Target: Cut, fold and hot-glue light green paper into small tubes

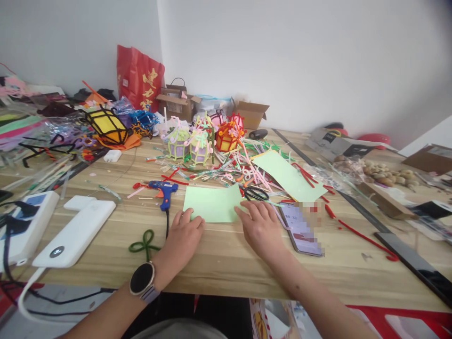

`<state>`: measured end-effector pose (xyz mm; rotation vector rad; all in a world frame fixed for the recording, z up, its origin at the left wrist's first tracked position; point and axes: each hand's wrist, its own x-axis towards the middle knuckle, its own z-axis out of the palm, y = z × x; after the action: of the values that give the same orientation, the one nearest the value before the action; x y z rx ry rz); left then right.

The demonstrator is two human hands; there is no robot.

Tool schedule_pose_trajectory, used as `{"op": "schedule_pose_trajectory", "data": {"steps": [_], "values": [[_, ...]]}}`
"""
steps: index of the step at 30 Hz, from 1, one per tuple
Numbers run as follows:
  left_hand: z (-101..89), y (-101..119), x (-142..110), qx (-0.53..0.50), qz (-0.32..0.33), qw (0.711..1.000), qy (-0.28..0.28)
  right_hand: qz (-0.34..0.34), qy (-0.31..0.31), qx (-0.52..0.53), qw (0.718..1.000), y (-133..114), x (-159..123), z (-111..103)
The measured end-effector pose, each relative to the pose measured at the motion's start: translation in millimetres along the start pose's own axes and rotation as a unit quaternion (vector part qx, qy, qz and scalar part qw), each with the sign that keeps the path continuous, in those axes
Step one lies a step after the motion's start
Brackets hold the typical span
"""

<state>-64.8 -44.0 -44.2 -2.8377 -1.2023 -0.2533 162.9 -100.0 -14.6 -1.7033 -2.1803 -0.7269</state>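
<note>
A light green sheet of paper (212,205) lies in front of me on the wooden table, its upper right corner lifted. My left hand (185,234) is closed at its lower left edge, fingers bent against the paper. At the right edge, my right hand (259,228) pinches the sheet with thumb and fingers; the exact contact is partly hidden. Black-handled scissors (256,192) lie just beyond my right hand. To the left of the sheet is a blue glue gun (164,190). A green pipe-cleaner loop shape (145,242) rests beside my left wrist.
Pipe-cleaner lanterns (199,143) and a pile of pipe-cleaner scraps (233,169) stand behind the paper. Another green sheet (289,176) and a phone (302,230) are to the right. A white power bank (76,233) and power strip (31,226) lie left.
</note>
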Motion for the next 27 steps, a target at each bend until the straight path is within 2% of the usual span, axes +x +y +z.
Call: {"op": "schedule_pose_trajectory", "data": {"steps": [2,4,6,9,11,22,27], "values": [[1.9,0.2,-0.4,0.008,0.002,1.000,0.008,-0.007,0.047,-0.009,0.999,-10.7,8.2,-1.2],[3.4,0.7,-0.6,0.013,0.006,1.000,0.018,-0.033,0.039,0.018,0.999,-18.7,15.4,2.1],[4.2,1.5,-0.6,0.018,0.008,0.999,0.026,-0.081,-0.049,0.073,0.993,-24.5,21.6,9.0],[3.7,2.5,-1.4,0.026,0.006,0.999,0.037,-0.129,-0.220,0.128,0.958,-30.6,27.2,20.4],[2.5,2.7,-2.8,0.029,0.000,0.999,0.042,-0.128,-0.270,0.131,0.945,-32.8,27.5,25.0],[-15.2,-8.4,-13.0,0.079,-0.105,0.991,0.035,-0.098,-0.307,0.151,0.935,-32.1,25.1,24.6],[-27.3,-14.1,-10.6,0.070,-0.101,0.992,0.002,-0.092,-0.293,0.156,0.939,-31.3,22.2,28.8]]}}
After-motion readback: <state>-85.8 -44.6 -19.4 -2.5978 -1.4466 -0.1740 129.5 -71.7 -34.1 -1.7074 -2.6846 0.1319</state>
